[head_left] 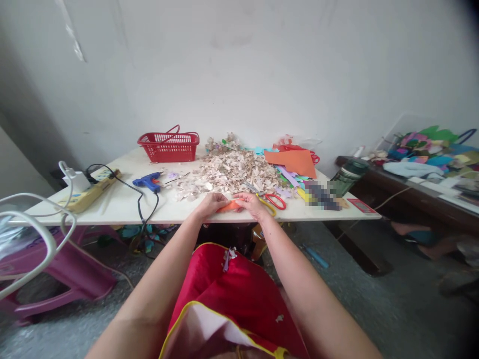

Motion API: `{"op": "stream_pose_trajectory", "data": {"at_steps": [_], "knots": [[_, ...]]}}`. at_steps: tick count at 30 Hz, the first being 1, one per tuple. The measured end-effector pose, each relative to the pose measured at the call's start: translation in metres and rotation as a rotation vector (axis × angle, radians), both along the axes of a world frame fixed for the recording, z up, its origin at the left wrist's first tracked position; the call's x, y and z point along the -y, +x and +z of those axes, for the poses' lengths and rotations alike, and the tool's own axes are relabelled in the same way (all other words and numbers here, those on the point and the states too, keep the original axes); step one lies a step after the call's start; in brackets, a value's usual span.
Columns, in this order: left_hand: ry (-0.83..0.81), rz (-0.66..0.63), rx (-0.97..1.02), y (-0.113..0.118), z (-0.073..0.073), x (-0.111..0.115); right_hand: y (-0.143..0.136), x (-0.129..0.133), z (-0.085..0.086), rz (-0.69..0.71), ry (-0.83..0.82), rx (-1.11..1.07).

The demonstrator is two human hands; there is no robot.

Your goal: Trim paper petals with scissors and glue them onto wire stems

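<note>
Between both hands is a small piece of orange paper point(229, 206), held low over the front edge of the table. My left hand point(211, 203) pinches its left end, and my right hand point(251, 203) grips the right end, with the fingers curled around it. Just right of my right hand lie scissors point(276, 201) with red and yellow handles, blades pointing to the pile. A heap of pale dried flakes or petals point(237, 170) spreads behind my hands. A larger orange sheet point(294, 162) rests over coloured paper strips at the right of the heap.
A red basket point(169, 147) stands at the back left. Nearer are a blue glue gun point(148, 181) with its cord and a yellow power strip point(90, 189). A dark green bottle point(349, 175) stands right. Purple stool point(71, 269) at lower left; cluttered side table point(422, 174) at right.
</note>
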State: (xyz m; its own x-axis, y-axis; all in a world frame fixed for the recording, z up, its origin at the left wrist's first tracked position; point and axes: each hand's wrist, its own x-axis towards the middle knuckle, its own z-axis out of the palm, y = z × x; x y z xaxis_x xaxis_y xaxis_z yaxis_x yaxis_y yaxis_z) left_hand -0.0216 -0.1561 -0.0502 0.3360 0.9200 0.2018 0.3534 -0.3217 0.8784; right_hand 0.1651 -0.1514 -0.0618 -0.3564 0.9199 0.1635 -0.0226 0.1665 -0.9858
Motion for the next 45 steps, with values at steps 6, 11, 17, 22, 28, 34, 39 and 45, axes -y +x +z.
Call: {"op": "stream_pose_trajectory", "data": {"at_steps": [6,11,17,22,28,34,39,45], "knots": [[-0.007,0.007,0.074,0.002,-0.004,0.0,-0.006,0.005,0.007,-0.042,0.001,0.039],[0.0,0.009,0.068,0.004,-0.002,0.003,-0.01,0.005,0.006,-0.106,0.032,0.105],[-0.017,0.103,0.085,0.007,-0.002,0.005,-0.01,0.002,-0.001,-0.164,0.038,0.079],[-0.042,0.209,0.134,0.004,-0.006,0.001,-0.008,0.0,-0.005,-0.249,0.029,0.043],[-0.085,0.13,0.308,-0.003,-0.009,0.0,-0.005,-0.003,-0.007,-0.241,0.009,0.004],[-0.035,0.196,0.463,-0.003,-0.014,-0.004,-0.005,-0.003,-0.007,-0.17,-0.011,0.023],[-0.048,0.21,0.471,-0.002,-0.017,-0.006,-0.005,0.0,-0.006,-0.175,0.003,0.016],[-0.083,0.102,0.404,-0.005,-0.014,-0.003,-0.005,-0.001,-0.008,-0.158,0.001,0.003]]}}
